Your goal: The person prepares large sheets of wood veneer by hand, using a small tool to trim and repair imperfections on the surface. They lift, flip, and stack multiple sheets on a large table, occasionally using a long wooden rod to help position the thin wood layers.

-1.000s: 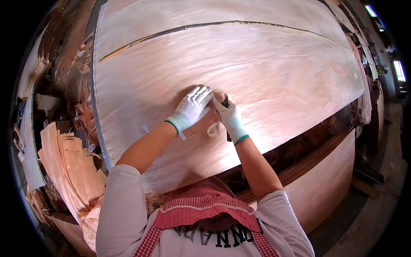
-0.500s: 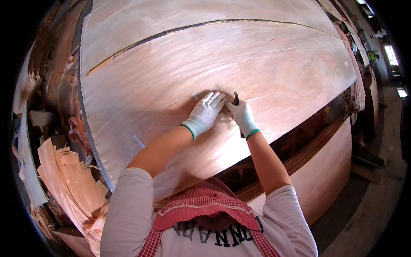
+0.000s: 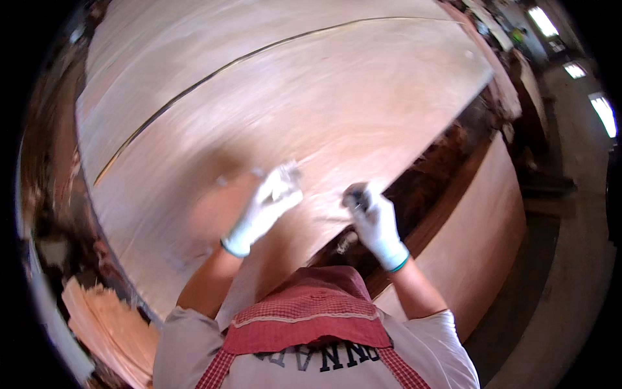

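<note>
Nearest: red-and-white checked cloth apron [image 3: 311,314] with a ruffled upper edge, worn over a pale short-sleeved shirt [image 3: 184,347]. Torn salmon-coloured wood strips [image 3: 110,330], ragged at the top, piled at lower left.

Left hand [image 3: 265,204], white knit glove with green cuff, above the near part of the sheet; fingers bent and gathered, too blurred to tell whether they pinch anything or touch the surface. Right hand [image 3: 379,223], matching glove, near the sheet's edge; fingers curled around a small dark hand tool [image 3: 356,197], its exact shape smeared by motion. Just below that hand, a small whitish blurred object [image 3: 347,243], kind unclear.

Broad pale pinkish-tan wood veneer sheet [image 3: 363,91] lies flat under and ahead of both hands. Fine streaked grain, soft sheen, paler toward the middle; a deeper salmon patch [image 3: 220,207] beside the left hand, small whitish marks near it. Its right edge runs on a slant past the right hand, above a dark gap [image 3: 447,155]; lower pale panel [image 3: 473,246] beyond the gap.

Farther: long thin dark stick [image 3: 240,59], yellowish at its left end, lying across the sheet. Farthest, upper right: bright windows [image 3: 543,22] over a grey floor [image 3: 573,240]
</note>
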### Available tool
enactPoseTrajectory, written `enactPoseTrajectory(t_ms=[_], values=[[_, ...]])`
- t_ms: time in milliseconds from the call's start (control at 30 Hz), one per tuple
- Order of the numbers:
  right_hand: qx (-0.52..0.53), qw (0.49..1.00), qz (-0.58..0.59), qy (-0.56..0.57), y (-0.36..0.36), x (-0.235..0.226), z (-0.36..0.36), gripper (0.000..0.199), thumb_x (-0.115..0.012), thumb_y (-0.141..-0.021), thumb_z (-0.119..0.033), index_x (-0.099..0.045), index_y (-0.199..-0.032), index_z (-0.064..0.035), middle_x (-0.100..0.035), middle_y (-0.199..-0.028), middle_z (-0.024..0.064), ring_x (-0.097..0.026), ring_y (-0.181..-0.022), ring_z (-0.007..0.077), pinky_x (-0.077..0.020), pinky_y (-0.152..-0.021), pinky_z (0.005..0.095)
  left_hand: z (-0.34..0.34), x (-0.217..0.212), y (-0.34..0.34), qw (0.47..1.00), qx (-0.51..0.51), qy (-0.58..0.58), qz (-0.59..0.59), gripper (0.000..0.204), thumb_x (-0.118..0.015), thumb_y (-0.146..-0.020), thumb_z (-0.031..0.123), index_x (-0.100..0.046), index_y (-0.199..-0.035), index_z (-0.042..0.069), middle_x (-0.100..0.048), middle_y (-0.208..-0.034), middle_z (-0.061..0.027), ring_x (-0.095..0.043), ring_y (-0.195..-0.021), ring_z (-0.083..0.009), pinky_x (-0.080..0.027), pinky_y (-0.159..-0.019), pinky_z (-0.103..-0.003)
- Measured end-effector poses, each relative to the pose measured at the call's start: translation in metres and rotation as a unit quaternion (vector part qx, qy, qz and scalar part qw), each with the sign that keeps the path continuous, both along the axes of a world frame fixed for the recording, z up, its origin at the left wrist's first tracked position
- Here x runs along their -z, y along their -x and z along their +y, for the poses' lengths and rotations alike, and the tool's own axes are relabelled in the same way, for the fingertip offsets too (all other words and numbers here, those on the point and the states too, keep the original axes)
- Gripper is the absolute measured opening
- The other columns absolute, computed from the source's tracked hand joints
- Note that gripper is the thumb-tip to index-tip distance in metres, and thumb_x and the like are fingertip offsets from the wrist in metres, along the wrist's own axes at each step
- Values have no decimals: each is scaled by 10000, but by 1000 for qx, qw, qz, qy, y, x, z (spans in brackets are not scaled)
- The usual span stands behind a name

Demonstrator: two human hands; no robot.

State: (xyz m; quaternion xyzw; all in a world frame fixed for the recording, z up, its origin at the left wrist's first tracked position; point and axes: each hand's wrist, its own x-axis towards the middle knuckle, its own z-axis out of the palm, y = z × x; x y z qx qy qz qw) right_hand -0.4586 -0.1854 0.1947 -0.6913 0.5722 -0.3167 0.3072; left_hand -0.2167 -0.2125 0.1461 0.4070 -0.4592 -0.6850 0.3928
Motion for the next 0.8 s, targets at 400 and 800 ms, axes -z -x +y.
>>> enactPoseTrajectory(t_ms=[400, 800], values=[[112, 978, -25, -173, 265, 49, -15, 346, -671, -915, -336, -632, -952, 6, -628, -725, 235, -678, -679, 367, -510, -598, 388, -33, 65, 334, 1000, -13, 21, -16, 82, -605, -951, 55, -612, -1028, 28, -629, -941, -5, -618, -844, -97, -524, -721, -242], [217, 959, -89, -158, 413, 190, -168, 312, -666, -905, -289, -652, -877, 21, -673, -732, 171, -670, -673, 299, -497, -626, 392, -261, 109, 496, 792, -110, 405, -443, 116, -657, -854, 199, -646, -904, 95, -668, -1033, -88, -604, -1012, -290, -468, -898, -435]])
